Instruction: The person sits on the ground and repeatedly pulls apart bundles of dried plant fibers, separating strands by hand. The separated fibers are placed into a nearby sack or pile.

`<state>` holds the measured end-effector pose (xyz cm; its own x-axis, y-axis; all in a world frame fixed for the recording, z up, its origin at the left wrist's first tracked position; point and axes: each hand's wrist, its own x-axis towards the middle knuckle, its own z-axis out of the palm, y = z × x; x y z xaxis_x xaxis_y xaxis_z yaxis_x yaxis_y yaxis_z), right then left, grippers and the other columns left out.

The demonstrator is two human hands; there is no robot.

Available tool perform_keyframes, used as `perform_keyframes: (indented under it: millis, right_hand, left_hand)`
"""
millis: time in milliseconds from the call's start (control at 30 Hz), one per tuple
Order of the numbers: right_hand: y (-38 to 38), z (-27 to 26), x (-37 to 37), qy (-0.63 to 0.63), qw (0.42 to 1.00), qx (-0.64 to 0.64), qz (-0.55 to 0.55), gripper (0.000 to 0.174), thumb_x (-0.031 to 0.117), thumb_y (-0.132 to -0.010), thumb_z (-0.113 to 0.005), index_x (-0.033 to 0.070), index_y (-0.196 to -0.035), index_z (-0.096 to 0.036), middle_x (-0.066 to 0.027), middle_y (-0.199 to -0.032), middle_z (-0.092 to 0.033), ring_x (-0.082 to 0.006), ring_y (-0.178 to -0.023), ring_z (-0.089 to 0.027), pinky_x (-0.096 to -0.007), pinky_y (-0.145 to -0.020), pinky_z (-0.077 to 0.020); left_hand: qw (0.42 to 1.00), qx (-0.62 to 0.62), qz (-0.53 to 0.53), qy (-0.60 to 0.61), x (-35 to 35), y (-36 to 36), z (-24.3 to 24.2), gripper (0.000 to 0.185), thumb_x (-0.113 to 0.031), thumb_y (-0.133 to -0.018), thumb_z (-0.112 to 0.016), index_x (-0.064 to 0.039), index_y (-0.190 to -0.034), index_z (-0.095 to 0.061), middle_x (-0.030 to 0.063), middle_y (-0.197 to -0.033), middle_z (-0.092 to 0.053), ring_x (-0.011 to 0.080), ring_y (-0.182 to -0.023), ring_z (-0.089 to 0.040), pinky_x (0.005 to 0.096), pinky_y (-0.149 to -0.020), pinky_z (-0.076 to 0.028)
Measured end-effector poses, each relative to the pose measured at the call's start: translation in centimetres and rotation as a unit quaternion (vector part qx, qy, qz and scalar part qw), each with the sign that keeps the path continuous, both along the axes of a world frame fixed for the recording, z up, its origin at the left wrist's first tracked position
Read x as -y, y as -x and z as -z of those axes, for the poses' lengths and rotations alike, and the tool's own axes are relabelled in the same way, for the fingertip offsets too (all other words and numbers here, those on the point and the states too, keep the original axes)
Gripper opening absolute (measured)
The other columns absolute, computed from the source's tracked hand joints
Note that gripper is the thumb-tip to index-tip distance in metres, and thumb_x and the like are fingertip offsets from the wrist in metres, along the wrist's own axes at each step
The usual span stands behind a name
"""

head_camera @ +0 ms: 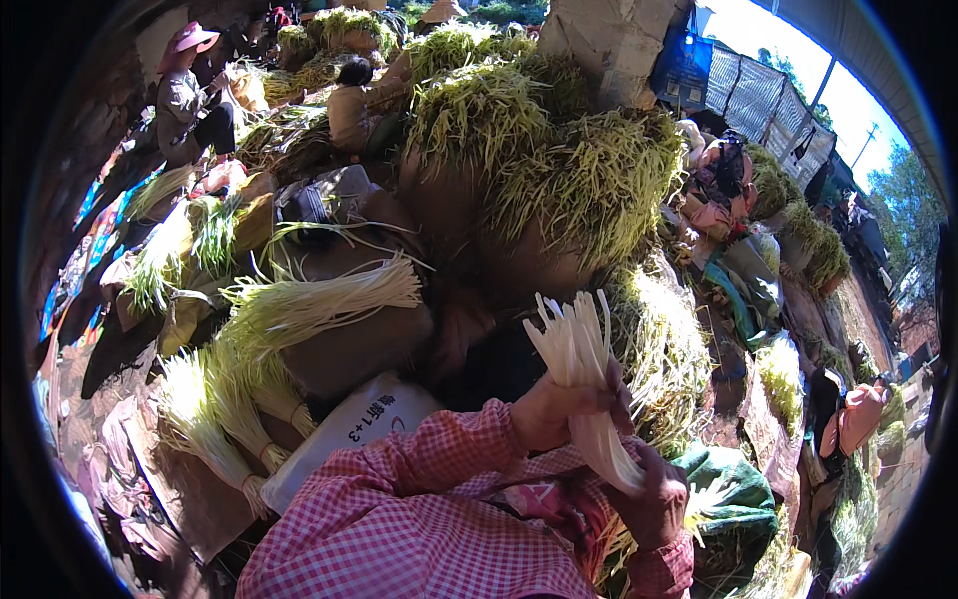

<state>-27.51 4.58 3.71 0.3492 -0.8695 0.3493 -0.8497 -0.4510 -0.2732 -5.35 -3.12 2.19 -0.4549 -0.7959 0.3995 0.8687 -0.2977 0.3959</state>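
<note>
A bundle of pale stems [572, 348], probably blanched garlic chives, slants upward in front of my chest. My left hand [561, 408] is wrapped around its upper part, below the uneven pale ends. Lower down, my right hand [653, 494] grips the bundle's other end, its fingers partly hidden. To my left, loose stems [329, 299] lie across a dark block [367, 348], pale ends towards me. Beside it rest several tied bundles [232, 412] with bands near their ends. A white sack [352, 442] bearing writing lies by my left forearm.
Large heaps of green-yellow stems [591, 180] stand ahead. More strands [666, 352] and a green mesh sack [726, 487] lie on my right. Two people, one in a pink hat [187, 45], sit at the far left. A stone pillar [606, 52] rises behind the heaps.
</note>
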Motion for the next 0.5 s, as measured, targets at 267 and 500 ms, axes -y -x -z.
perform_keyframes:
  millis: [267, 500]
  right_hand:
    - [3.3, 1.4, 4.4, 0.17, 0.975, 0.091, 0.107, 0.056, 0.037, -0.081, -0.072, 0.001, -0.122, -0.056, -0.0173, -0.113, -0.062, -0.0371, -0.109, -0.056, -0.049, -0.097, -0.0377]
    - [2.2, 8.0, 6.0, 0.026, 0.997, 0.03, 0.072, 0.042, 0.037, -0.076, -0.069, 0.005, -0.103, -0.066, -0.0152, -0.105, -0.065, -0.0345, -0.101, -0.058, -0.0456, -0.094, -0.0389]
  left_hand:
    - [0.878, 0.07, -0.431, 0.195, 0.2, -18.3, -14.2, 0.02, -0.014, -0.09, -0.058, -0.006, -0.107, -0.051, 0.0063, -0.083, -0.057, 0.0192, -0.077, -0.06, 0.0411, -0.073, -0.051]
    - [0.408, 0.55, -0.702, 0.193, -0.1, -28.4, -20.3, 0.025, -0.022, -0.087, -0.065, 0.0, -0.098, -0.065, 0.0069, -0.084, -0.067, 0.016, -0.069, -0.063, 0.0308, -0.067, -0.052]
